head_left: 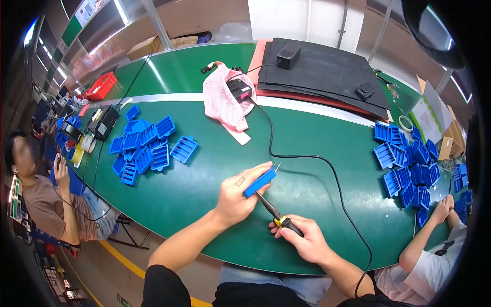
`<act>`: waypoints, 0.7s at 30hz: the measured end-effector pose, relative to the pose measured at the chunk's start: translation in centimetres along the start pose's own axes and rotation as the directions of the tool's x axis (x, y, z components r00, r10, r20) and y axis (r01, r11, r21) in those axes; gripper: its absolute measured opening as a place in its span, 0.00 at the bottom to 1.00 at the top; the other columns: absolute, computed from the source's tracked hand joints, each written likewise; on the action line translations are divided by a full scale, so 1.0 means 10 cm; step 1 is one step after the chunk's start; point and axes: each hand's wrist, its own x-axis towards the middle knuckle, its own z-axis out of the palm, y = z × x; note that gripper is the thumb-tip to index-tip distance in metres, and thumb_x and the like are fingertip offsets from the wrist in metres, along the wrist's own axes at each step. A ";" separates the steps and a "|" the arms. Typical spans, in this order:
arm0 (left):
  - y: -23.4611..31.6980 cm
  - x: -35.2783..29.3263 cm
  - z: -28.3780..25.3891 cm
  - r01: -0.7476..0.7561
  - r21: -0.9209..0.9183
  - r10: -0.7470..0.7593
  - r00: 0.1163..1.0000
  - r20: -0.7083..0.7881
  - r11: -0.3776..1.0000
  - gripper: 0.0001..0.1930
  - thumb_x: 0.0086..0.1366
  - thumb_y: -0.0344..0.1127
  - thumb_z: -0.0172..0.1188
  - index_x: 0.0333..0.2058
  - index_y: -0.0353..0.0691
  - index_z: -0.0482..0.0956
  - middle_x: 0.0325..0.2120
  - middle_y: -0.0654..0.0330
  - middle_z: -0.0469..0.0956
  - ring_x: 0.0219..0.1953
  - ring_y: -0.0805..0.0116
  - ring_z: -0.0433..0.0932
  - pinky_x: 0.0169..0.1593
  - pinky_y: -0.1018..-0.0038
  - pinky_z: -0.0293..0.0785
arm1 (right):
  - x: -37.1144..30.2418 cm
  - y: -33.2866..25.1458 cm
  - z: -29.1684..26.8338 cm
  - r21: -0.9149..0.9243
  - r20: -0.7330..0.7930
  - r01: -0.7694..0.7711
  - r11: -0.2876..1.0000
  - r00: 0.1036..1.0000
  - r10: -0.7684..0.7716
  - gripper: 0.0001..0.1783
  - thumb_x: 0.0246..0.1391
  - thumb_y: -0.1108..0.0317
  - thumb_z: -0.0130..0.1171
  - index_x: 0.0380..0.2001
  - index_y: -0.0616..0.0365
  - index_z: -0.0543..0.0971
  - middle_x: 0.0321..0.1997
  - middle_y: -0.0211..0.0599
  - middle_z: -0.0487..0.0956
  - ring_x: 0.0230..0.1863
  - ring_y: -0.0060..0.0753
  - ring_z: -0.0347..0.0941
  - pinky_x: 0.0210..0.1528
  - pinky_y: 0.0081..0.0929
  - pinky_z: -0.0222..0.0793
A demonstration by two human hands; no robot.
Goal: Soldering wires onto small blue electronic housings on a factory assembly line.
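Over the near middle of the green table, my left hand (234,199) grips a blue slotted plastic holder (260,182), tilted on edge. Thin metal wires or pins stick out past its far end. My right hand (307,240) is closed around the black and yellow handles of long-nose pliers (270,206). The pliers' jaws point up and left to the underside of the holder; their tips are hidden behind it and my left fingers. A loose blue holder (184,150) lies beside a heap of similar holders (143,143) on the left.
Another heap of blue holders (409,158) lies at the right, near a co-worker's hands (444,205). Another person sits at the left. A black cable (327,162) runs from the pink mesh bag (217,97) across the table. Black sheets (322,71) are stacked at the back.
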 end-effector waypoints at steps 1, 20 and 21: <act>0.00 0.01 0.00 -0.011 0.013 0.011 1.000 -0.007 1.000 0.21 0.55 0.21 0.70 0.50 0.30 0.80 0.49 0.46 0.83 0.48 0.52 0.85 0.51 0.68 0.81 | 0.00 -0.01 0.00 -0.010 -0.002 0.008 1.000 1.000 -0.008 0.10 0.64 0.70 0.58 0.41 0.68 0.82 0.43 0.40 0.82 0.43 0.31 0.80 0.49 0.27 0.74; 0.03 0.04 -0.03 0.034 -0.009 -0.034 0.999 -0.018 0.999 0.18 0.56 0.20 0.68 0.47 0.31 0.81 0.47 0.47 0.84 0.47 0.51 0.85 0.49 0.67 0.82 | -0.02 -0.04 0.09 -0.111 -0.007 0.059 0.992 0.998 -0.061 0.10 0.64 0.69 0.56 0.30 0.65 0.78 0.30 0.37 0.72 0.30 0.32 0.68 0.34 0.29 0.64; 0.03 0.03 -0.03 0.028 -0.006 -0.028 0.999 -0.017 1.000 0.18 0.56 0.20 0.68 0.47 0.31 0.81 0.47 0.47 0.84 0.46 0.51 0.85 0.49 0.67 0.82 | -0.02 -0.03 0.09 -0.089 -0.008 0.044 0.995 0.999 -0.045 0.10 0.64 0.69 0.56 0.30 0.65 0.78 0.30 0.37 0.72 0.30 0.31 0.68 0.34 0.29 0.64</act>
